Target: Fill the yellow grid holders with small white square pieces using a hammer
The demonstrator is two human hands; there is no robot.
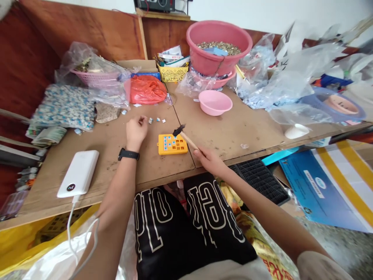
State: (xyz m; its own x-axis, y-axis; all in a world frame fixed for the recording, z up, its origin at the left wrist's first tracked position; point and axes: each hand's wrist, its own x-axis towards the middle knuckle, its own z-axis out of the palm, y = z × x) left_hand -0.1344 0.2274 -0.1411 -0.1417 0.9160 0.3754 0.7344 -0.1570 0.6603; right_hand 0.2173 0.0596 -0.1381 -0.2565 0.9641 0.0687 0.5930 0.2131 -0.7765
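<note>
My right hand (207, 158) is closed round the wooden handle of a small hammer (183, 135), whose black head hangs just above the top right corner of a yellow tray (172, 144) with small blue-and-white pieces set in its square cells. My left hand (135, 130), with a black watch on the wrist, lies on the brown tabletop (233, 128) left of the tray. Its fingers are curled in a pinch beside a short row of small loose pieces (156, 120). What the fingers pinch is too small to make out.
A white power bank (78, 172) with a cable lies at the near left. At the back stand a large pink basin (219, 46) of small parts, a pink bowl (215, 102), an orange bag (147, 90), a yellow basket (173, 73) and several plastic bags.
</note>
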